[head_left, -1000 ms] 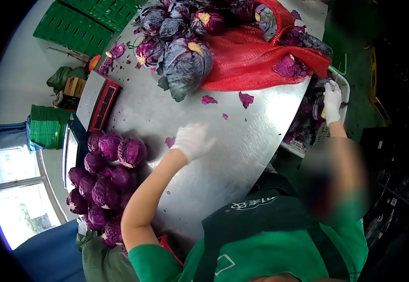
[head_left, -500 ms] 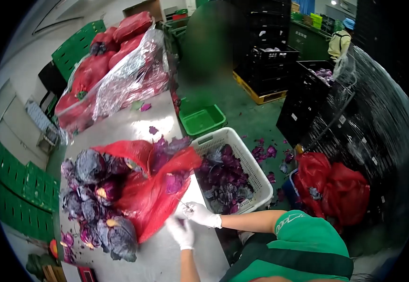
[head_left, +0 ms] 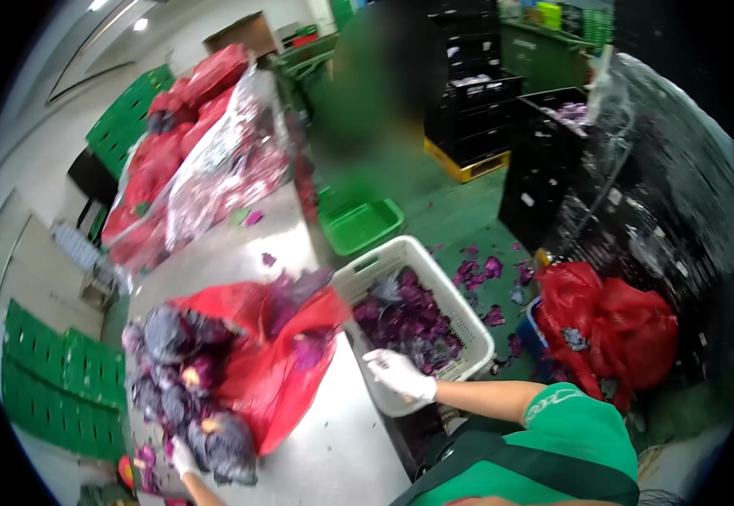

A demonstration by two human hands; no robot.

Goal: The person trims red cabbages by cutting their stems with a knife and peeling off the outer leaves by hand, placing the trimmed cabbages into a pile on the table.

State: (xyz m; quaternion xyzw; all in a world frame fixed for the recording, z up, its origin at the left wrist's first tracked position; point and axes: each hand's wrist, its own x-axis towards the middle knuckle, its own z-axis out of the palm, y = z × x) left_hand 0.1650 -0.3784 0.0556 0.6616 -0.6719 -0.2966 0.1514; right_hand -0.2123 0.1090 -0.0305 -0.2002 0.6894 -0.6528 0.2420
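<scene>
Several red cabbages with dark purple leaves (head_left: 167, 335) lie piled on the left of the steel table (head_left: 346, 438). My left hand (head_left: 184, 460), in a white glove, is at the left side of the nearest cabbage (head_left: 230, 451); blur and the pile leave its grip unclear. A red mesh sack (head_left: 257, 392) is spread beside the pile, with loose leaves on it. Over the near corner of a white basket (head_left: 470, 337) is my gloved right hand (head_left: 400, 376), its fingers drawn together around something too small to make out. Purple leaves (head_left: 409, 316) fill much of the basket.
Full red sacks under clear film (head_left: 215, 126) stand at the table's far end. A green tub (head_left: 362, 223) is on the floor behind the basket. Red sacks in a blue bin (head_left: 611, 329) and wrapped black crates (head_left: 653, 185) stand right. Leaf scraps (head_left: 481, 270) litter the floor.
My left hand has moved from the table's near middle to the left, to the nearest cabbage. My right hand has shifted right, over the basket's corner. The camera view has turned slightly.
</scene>
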